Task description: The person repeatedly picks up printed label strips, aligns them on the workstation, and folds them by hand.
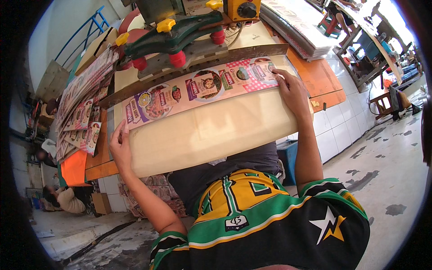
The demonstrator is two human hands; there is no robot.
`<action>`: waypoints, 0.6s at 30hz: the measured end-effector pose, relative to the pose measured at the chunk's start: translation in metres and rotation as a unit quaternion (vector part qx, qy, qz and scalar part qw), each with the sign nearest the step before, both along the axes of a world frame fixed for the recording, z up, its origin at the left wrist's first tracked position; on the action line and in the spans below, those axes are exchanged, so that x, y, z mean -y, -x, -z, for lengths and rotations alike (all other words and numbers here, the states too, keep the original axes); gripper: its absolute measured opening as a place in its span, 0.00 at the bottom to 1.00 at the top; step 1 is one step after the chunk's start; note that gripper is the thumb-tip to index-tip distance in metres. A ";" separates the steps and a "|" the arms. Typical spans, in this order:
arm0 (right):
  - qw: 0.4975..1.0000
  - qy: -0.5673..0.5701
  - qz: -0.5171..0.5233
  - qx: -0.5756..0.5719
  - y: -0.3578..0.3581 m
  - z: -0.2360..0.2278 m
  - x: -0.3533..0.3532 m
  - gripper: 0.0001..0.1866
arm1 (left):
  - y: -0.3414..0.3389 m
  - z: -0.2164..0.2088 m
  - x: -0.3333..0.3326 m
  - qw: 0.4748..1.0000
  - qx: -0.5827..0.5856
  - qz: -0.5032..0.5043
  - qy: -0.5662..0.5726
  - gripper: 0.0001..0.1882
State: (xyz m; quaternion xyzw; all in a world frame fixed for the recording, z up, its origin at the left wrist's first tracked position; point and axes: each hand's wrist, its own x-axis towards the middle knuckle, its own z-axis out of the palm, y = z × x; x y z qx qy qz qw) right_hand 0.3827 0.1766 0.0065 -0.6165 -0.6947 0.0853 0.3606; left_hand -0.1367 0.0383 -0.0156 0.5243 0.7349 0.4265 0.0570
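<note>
A stack of cut printed strips lies at the far left of the counter. The left hand rests open-fingered against the left edge of the cream board, its grip clenched on nothing. The printed sheet lies along the board's far edge, running under the cutter blade bar. The right hand presses flat on its right end, grip released; fingers so near the bar risk a pinch, and uneven pressure could skew the sheet.

A long pink-and-purple printed packaging sheet with round food pictures lies across the far side of the cream board. More such printed sheets are stacked at far left, and another pile sits far right.
</note>
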 end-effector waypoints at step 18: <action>1.000 0.005 0.007 0.001 0.000 -0.001 0.001 0.13 | 0.002 0.002 -0.001 1.000 -0.008 0.000 -0.003 0.17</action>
